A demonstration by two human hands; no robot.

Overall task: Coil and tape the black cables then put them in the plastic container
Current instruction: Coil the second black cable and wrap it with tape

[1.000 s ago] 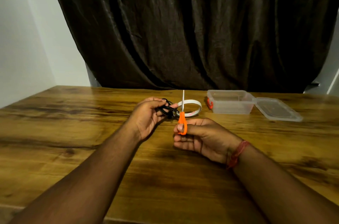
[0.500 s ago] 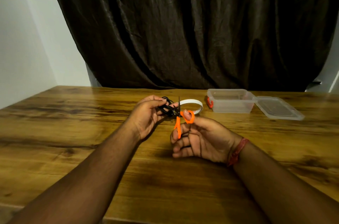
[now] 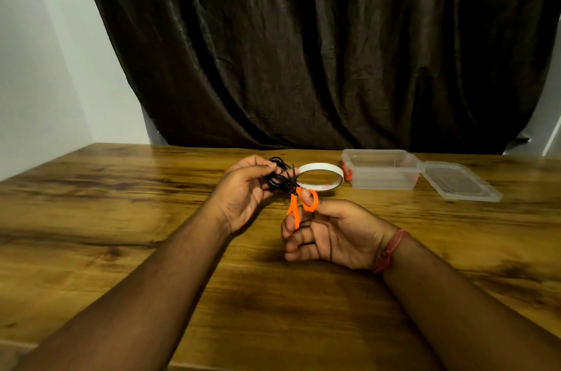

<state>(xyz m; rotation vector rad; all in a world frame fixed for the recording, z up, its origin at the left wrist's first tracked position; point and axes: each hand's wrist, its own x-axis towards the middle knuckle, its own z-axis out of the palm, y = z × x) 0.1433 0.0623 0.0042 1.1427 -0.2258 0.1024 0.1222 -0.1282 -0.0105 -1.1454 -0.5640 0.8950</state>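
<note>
Coiled black cable (image 3: 277, 178) pinched in the left hand (image 3: 243, 194) above the table, scissors (image 3: 299, 203) gripped in the right hand (image 3: 328, 234).

Probably light and springy, so it's best held across the bundled loops, or they'd likely be sprung loose.

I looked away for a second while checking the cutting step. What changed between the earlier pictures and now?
The right hand turned the orange scissors and slipped its thumb into a handle loop; the blades tilted in toward the coiled black cable. The left hand kept gripping the cable. Tape roll, plastic container and lid stayed put.
</note>
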